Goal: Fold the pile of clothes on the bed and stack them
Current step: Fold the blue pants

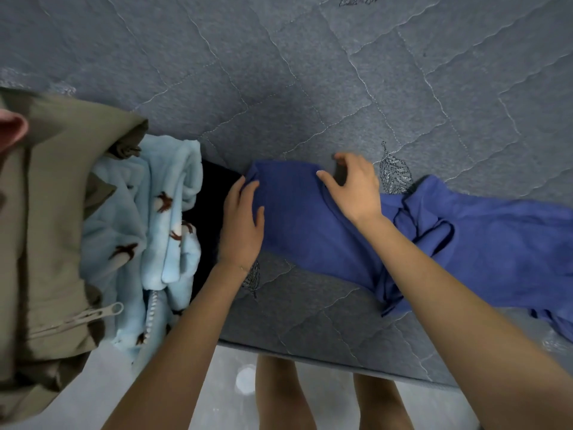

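blue top (297, 218) mid-frame, long axis left-right | left hand (242, 221) grips its left end | right hand (353, 189) pinches upper edge

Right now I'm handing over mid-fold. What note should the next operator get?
Hands: left hand grips the blue garment at its left end; right hand curls its fingers on the far edge.
The garment's right half lies crumpled on the bed.
An olive jacket, pale fleece and dark item are heaped at left and look unfolded.
Done: no finished stack in view.
Left: complete this fold, fold the heap, stack everything.
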{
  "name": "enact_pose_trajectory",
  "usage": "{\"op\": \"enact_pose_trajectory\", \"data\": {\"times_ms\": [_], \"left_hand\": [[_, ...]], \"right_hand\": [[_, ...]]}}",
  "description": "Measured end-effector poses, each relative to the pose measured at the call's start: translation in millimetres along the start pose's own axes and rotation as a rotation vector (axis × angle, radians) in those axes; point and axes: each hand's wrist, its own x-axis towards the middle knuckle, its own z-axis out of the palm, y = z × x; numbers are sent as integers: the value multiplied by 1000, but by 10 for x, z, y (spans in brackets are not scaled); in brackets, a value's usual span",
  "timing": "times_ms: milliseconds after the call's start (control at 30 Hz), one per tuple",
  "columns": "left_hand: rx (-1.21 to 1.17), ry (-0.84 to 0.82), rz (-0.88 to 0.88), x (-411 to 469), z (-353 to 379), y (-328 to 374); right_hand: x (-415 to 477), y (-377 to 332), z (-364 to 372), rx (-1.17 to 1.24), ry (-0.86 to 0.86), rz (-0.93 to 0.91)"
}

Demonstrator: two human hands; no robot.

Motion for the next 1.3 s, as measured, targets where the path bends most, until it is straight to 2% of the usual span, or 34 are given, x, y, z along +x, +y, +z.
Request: {"op": "enact_pose_trajectory", "data": {"times_ms": [167, 300, 367, 567, 833, 933, 1067, 1300], "left_hand": [[294, 47, 139, -398, 196, -166], [307, -145, 326, -544, 389, -312], [310, -194, 313, -542, 443, -351], [336, -65, 309, -364, 425, -301], [315, -102, 314, -503, 379, -376], [325, -80, 294, -562, 400, -344], [314, -47, 274, -629, 423, -319], [338, 3, 257, -784, 452, -289]], "right_hand": [[-324, 170, 54, -35, 63, -122], [-555, 326, 111, -69, 46, -147], [-599, 402, 111, -96, 19, -128], [-383, 525, 4, -190, 102, -126], [-133, 513, -278, -126, 115, 48], [-215, 521, -275, -128, 59, -2], [-336, 524, -233, -127, 76, -148], [-483, 587, -249, -68, 59, -149]]}}
